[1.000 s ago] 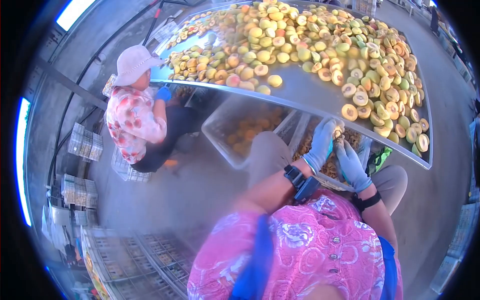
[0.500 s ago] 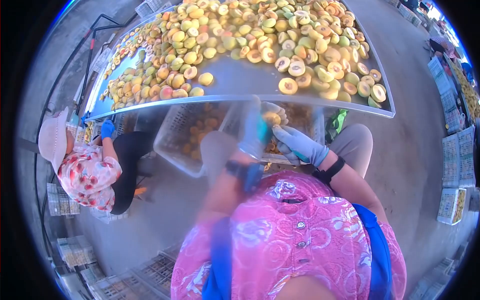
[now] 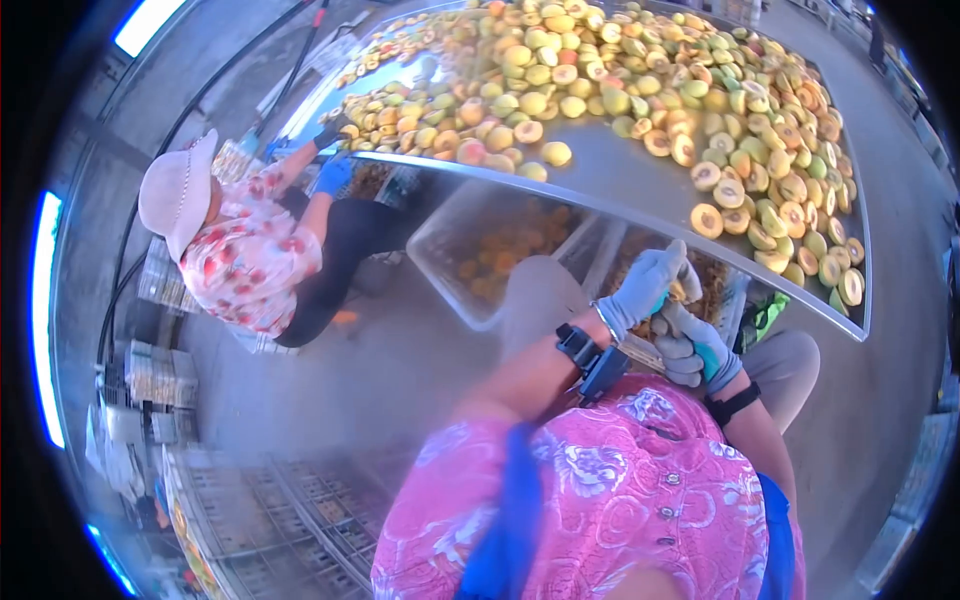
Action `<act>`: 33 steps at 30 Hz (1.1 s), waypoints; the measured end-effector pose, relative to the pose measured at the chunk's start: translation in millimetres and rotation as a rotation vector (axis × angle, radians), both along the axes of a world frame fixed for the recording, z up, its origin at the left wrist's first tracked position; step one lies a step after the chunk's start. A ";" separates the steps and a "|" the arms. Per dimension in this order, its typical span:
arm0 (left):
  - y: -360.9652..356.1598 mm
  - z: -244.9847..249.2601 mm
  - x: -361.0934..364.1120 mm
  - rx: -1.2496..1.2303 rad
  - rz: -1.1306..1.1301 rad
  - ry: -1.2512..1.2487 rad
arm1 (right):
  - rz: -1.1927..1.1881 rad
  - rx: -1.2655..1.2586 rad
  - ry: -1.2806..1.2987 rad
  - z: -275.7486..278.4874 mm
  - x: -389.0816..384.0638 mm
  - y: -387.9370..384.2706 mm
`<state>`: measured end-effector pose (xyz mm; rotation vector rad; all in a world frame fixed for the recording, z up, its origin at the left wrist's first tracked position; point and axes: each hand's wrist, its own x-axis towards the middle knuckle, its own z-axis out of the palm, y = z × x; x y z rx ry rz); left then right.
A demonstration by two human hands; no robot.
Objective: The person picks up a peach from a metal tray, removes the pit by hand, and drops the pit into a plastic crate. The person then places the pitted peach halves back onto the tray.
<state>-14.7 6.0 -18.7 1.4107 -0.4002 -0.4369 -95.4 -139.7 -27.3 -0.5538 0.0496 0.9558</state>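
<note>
My left hand [image 3: 648,283], in a grey-and-teal work glove, curls its fingers round a small piece of yellow stone fruit [image 3: 680,292]. Against the same piece, from below and to the right, presses my right hand [image 3: 697,347], gloved alike with fingers bent. The gloves cover most of the fruit, so its cut face and any tool are hidden. Both hands are just below the near edge of a metal table [image 3: 620,170], above a crate [image 3: 735,305] of brownish-orange pieces. Halved yellow-green fruit [image 3: 765,150], like apricots or small peaches, lies heaped on the table.
A second pale crate [image 3: 450,262] holding orange pieces stands under the table, left of my knee. Further left sits a co-worker [image 3: 245,240] in a hat and blue gloves. Stacked crates [image 3: 260,510] stand at lower left. Something bright green [image 3: 768,315] is beside my right knee.
The view has swung left, shifting the scene to the right. My left hand, blurred before, is now sharper and close to the right hand. The co-worker's hands appear at the table edge.
</note>
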 end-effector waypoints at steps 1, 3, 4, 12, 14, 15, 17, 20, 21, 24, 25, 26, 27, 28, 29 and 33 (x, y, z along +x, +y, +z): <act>-0.9 1.1 0.0 -0.163 -0.035 0.037 | 0.010 0.112 0.025 -3.3 1.3 0.8; -1.7 1.4 0.4 -0.329 -0.071 0.190 | 0.017 0.296 0.056 -9.9 3.6 1.5; -2.2 1.0 1.4 -0.494 -0.118 0.344 | 0.025 0.295 0.052 -10.3 4.6 1.5; 43.7 -11.3 44.3 -0.545 0.658 0.340 | 0.032 0.322 0.062 -26.9 -2.4 -13.2; 92.2 -6.1 52.9 0.236 0.583 -0.255 | -0.088 0.010 0.111 -34.5 -6.1 -18.3; 102.3 -16.7 64.9 0.676 0.735 -0.704 | -0.099 -0.170 0.107 -46.5 -3.8 -20.3; 108.3 -35.4 80.9 0.781 0.710 -0.924 | -0.149 -0.291 0.206 -71.6 -1.2 -20.2; 56.8 -34.8 87.5 0.712 0.560 -0.678 | -0.232 -0.387 0.190 -73.8 3.2 -19.3; 39.7 -34.2 88.6 0.700 0.542 -0.684 | -0.229 -0.400 0.168 -74.0 4.2 -19.8; -15.4 -36.3 100.4 0.767 0.370 -0.753 | -0.252 -0.483 0.082 -71.8 7.6 -17.0; -32.4 -39.3 106.0 0.788 0.309 -0.731 | -0.262 -0.491 0.059 -72.5 7.1 -17.1; -46.2 -37.5 108.6 0.807 0.248 -0.707 | -0.272 -0.500 0.036 -72.9 6.4 -18.8; -56.7 -35.6 109.9 0.800 0.240 -0.710 | -0.282 -0.503 0.038 -75.7 5.9 -21.1; -65.9 -34.0 110.4 0.831 0.139 -0.642 | -0.297 -0.534 -0.009 -80.9 4.8 -23.3; -72.7 -34.1 111.7 0.861 0.038 -0.573 | -0.311 -0.566 -0.057 -81.3 3.5 -25.3; -78.2 -36.0 115.6 0.917 -0.022 -0.707 | -0.339 -0.534 -0.094 -69.4 0.6 -25.7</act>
